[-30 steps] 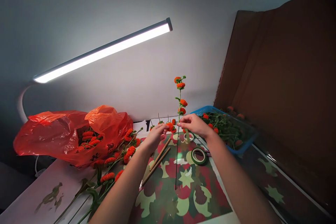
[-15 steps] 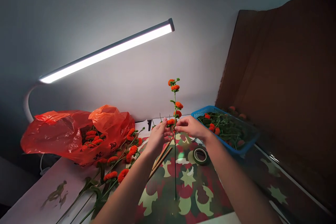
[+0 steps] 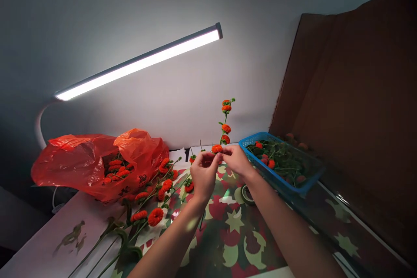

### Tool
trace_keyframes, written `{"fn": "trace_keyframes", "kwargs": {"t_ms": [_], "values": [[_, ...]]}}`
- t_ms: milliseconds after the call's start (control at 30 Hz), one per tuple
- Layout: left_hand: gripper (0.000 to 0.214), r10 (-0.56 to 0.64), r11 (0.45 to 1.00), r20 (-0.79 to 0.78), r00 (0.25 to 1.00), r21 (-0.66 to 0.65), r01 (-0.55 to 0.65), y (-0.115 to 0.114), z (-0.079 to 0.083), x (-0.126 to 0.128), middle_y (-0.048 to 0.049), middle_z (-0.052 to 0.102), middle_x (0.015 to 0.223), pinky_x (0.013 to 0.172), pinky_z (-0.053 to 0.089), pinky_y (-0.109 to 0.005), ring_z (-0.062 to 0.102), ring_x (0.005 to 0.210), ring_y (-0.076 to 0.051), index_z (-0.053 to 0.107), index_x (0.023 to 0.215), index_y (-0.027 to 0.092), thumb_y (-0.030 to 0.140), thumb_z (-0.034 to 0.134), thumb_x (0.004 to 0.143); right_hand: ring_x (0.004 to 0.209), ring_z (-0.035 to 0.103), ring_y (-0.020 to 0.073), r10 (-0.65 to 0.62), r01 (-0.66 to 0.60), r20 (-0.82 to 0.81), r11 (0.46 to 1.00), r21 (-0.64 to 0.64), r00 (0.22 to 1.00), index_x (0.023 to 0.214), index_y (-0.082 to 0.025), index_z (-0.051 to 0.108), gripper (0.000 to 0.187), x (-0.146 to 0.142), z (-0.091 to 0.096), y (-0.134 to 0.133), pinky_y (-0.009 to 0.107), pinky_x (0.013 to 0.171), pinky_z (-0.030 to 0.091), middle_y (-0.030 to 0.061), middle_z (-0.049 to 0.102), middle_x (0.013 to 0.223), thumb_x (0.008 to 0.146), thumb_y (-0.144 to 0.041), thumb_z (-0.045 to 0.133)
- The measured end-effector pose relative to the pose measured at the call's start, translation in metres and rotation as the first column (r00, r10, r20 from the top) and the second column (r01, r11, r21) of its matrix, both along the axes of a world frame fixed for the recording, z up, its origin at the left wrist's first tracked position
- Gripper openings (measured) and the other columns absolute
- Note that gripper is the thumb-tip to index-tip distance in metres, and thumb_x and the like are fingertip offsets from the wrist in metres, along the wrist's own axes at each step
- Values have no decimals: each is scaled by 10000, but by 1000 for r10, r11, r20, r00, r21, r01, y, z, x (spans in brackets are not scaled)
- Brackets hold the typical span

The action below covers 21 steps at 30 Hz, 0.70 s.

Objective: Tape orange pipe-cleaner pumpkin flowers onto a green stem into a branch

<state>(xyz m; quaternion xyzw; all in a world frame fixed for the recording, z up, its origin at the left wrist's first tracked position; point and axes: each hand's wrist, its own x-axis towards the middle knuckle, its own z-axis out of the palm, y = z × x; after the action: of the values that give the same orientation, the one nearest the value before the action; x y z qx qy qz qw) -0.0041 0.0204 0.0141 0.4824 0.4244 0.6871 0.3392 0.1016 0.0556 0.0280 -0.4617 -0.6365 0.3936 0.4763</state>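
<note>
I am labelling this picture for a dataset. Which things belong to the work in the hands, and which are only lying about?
In hand:
- flower stem, held up and pinched by the left hand and right hand at an orange bloom

Lying about:
- red bag of blooms
- loose stems
- blue basket
- tape roll
- lamp
- patterned mat

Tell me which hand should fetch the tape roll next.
Right, likely: the right hand is closest to the tape roll, beside its wrist; the left hand pinches the flower stem farther away.
</note>
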Motion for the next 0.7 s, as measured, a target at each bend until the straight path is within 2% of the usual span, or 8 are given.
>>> {"fn": "trace_keyframes", "kwargs": {"t_ms": [167, 367, 567, 700], "values": [[223, -121, 992, 75, 990, -34, 123, 5, -4, -3, -3, 585, 746, 659, 452, -226, 559, 707, -117, 568, 767, 163, 257, 720, 634, 620, 555, 158, -39, 39, 7, 999, -6, 999, 668, -133, 678, 194, 3, 1, 1, 258, 589, 424, 18, 631, 603, 655, -279, 552], [263, -101, 982, 179, 979, -140, 127, 8, -7, -3, -4, 625, 706, 658, 453, -232, 574, 683, -115, 632, 725, 143, 283, 778, 558, 619, 567, 160, -107, 107, -6, 994, 4, 994, 645, -142, 649, 194, 4, 0, 4, 265, 594, 432, 36, 647, 637, 650, -325, 587], [263, -186, 928, 311, 932, -256, 271, 7, -4, -2, -48, 682, 744, 631, 453, -223, 601, 680, -121, 703, 768, 121, 278, 766, 567, 586, 565, 160, -100, 100, -2, 994, 37, 995, 648, -149, 649, 197, 3, -3, 6, 274, 584, 434, 42, 650, 614, 670, -333, 582], [246, -115, 948, 347, 931, -240, 207, 10, 2, -9, -57, 680, 774, 658, 481, -231, 622, 691, -124, 654, 735, 120, 291, 742, 582, 589, 552, 156, -119, 117, 29, 992, 42, 992, 649, -140, 646, 187, 4, 3, 2, 268, 578, 419, 41, 636, 612, 666, -318, 592]]}}
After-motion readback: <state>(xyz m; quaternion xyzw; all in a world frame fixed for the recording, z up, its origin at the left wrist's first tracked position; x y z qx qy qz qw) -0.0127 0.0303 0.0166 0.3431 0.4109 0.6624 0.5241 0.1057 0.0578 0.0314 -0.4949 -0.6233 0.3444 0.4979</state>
